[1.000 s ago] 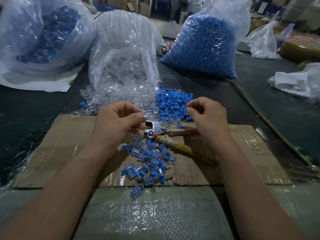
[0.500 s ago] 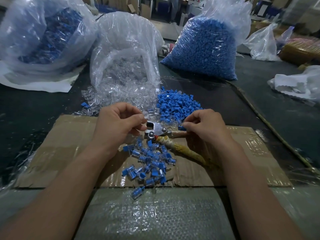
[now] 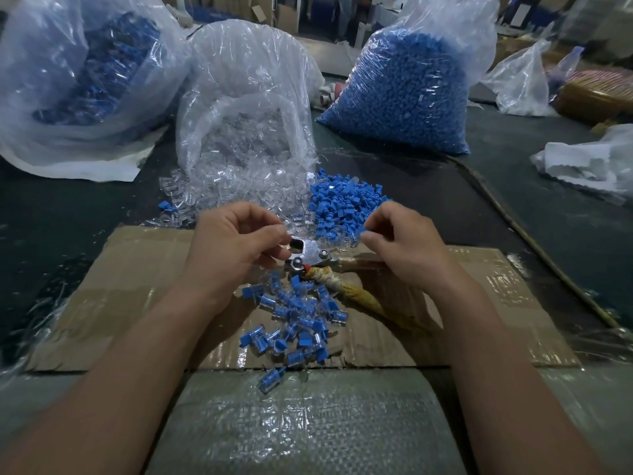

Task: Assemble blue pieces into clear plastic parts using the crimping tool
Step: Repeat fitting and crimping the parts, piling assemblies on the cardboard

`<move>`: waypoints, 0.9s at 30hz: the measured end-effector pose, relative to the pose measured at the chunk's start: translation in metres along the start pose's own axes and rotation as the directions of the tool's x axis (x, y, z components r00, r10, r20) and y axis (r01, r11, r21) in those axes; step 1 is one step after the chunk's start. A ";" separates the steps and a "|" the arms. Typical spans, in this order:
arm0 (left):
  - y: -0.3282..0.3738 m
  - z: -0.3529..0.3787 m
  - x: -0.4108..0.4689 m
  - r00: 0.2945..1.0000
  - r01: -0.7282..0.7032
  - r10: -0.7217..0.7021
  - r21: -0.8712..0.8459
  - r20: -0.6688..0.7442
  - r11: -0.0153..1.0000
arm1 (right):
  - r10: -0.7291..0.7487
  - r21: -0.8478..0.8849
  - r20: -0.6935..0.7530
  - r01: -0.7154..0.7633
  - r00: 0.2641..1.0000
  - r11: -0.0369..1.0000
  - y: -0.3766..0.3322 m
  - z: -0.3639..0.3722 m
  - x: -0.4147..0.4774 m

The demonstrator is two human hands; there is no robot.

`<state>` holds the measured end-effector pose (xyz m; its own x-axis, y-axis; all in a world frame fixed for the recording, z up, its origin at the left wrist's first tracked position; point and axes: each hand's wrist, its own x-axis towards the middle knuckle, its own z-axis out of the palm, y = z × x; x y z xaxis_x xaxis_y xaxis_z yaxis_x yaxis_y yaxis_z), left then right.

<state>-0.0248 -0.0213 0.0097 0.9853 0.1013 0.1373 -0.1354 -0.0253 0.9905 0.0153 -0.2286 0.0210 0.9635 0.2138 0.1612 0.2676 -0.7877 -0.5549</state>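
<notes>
My left hand (image 3: 236, 241) hovers over the metal head of the crimping tool (image 3: 310, 252) and pinches a small clear plastic part (image 3: 290, 231) at its fingertips. My right hand (image 3: 404, 241) is raised just right of the tool, with a blue piece (image 3: 365, 230) pinched between thumb and forefinger. The tool lies on the cardboard sheet (image 3: 137, 286), its tape-wrapped handles (image 3: 346, 289) pointing right and toward me. Below the tool lies a heap of assembled blue-and-clear pieces (image 3: 294, 320). Loose blue pieces (image 3: 342, 204) and loose clear parts (image 3: 233, 190) are piled just beyond my hands.
Behind the piles stand an open bag of clear parts (image 3: 246, 108), a full bag of blue pieces (image 3: 404, 94) and another bag at the far left (image 3: 78, 73). White plastic wrapping (image 3: 589, 162) lies at the right. A woven sack (image 3: 301, 423) covers the near edge.
My right hand dipped to the blue pieces beside the tool and has come back up with one pinched. My left hand stayed over the tool's head.
</notes>
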 end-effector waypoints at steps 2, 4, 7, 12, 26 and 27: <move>0.001 0.001 0.000 1.000 0.008 -0.008 -0.001 0.011 1.000 | -0.034 0.167 -0.030 0.038 0.999 0.985 -0.008 0.000 -0.004; 0.002 0.002 -0.001 1.000 0.017 -0.017 -0.001 0.017 1.000 | -0.071 0.285 -0.033 0.078 0.997 0.955 -0.016 0.003 -0.007; 0.003 0.002 -0.001 1.000 0.022 -0.022 -0.002 0.015 1.000 | -0.098 0.367 -0.018 0.098 0.995 0.925 -0.026 0.010 -0.010; 0.003 0.003 -0.001 0.999 0.033 -0.033 0.004 0.031 0.999 | -0.073 0.486 0.003 0.063 0.997 0.871 -0.035 0.017 -0.011; 0.000 0.004 0.000 0.999 0.021 -0.019 -0.026 0.050 0.999 | -0.177 0.422 -0.181 0.239 0.967 0.874 -0.049 0.029 -0.017; 0.000 0.004 -0.001 0.999 0.017 -0.015 -0.027 0.052 1.000 | -0.177 0.386 -0.187 0.238 0.966 0.891 -0.049 0.030 -0.017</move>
<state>-0.0251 -0.0248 0.0099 0.9913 0.0501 0.1214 -0.1218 0.0030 0.9926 -0.0140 -0.1760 0.0211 0.8822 0.2378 0.4063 0.4707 -0.4284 -0.7713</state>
